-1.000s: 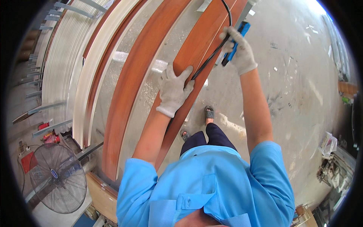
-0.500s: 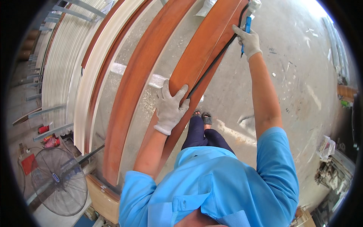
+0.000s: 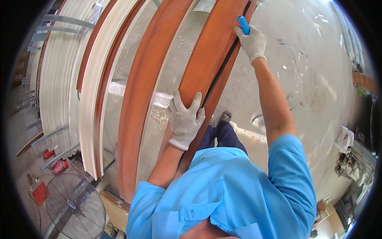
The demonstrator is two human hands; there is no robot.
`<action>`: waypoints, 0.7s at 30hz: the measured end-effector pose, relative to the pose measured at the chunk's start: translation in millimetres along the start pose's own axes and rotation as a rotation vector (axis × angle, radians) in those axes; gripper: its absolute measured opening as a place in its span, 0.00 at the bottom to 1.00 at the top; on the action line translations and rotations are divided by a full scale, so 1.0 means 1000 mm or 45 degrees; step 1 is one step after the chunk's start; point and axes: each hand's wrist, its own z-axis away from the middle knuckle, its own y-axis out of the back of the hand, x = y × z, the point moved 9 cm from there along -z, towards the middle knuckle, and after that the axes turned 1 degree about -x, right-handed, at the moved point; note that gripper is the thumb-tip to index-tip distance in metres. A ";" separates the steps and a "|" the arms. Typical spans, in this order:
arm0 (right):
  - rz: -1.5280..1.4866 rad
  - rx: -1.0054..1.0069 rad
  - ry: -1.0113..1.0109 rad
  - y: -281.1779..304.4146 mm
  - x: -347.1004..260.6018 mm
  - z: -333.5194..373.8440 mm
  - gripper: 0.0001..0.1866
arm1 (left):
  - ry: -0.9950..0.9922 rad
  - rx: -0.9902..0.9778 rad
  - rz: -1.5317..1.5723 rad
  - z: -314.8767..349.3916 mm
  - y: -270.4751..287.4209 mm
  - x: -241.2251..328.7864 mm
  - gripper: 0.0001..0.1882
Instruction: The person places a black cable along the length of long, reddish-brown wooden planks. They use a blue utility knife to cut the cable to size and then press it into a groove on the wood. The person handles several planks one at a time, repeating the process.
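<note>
My left hand (image 3: 185, 121), in a grey-white glove, grips the near end of a brown wood-grain board (image 3: 217, 47), its fingers apart over the edge. A thin black strip (image 3: 223, 67) runs lengthwise between this board and a second brown piece (image 3: 218, 88) to its right. Farther up the strip is my right hand (image 3: 253, 43), gloved too and closed around a slim blue tool (image 3: 243, 25). Its thumb lies near the black strip. The tool's working end is hidden, so I cannot tell its exact kind.
More long brown (image 3: 145, 79) and cream profiles (image 3: 90, 99) lie to the left, beside a stack of white lengths (image 3: 59, 83) with metal bars. A wire-caged fan (image 3: 75, 211) stands at the lower left. Concrete floor (image 3: 302, 87) stretches to the right, with scattered scraps.
My right hand has shifted slightly left and turned the blue tool, whose lower tip showed before. The black strip's far end hung loose before; it now lies straighter along the board. My left hand keeps its hold.
</note>
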 end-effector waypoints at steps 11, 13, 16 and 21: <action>-0.123 0.044 0.041 -0.001 0.002 0.002 0.23 | -0.093 0.120 -0.005 -0.145 -0.010 0.045 0.26; -0.162 0.007 0.051 -0.001 0.002 0.002 0.21 | -0.073 0.136 0.041 -0.184 -0.011 0.056 0.29; -0.436 -0.165 -0.038 -0.002 0.006 -0.005 0.15 | -0.064 0.139 0.044 -0.223 -0.014 0.069 0.29; -1.531 -0.632 -0.334 -0.014 0.000 -0.050 0.09 | -0.019 0.101 0.012 -0.222 -0.021 0.065 0.30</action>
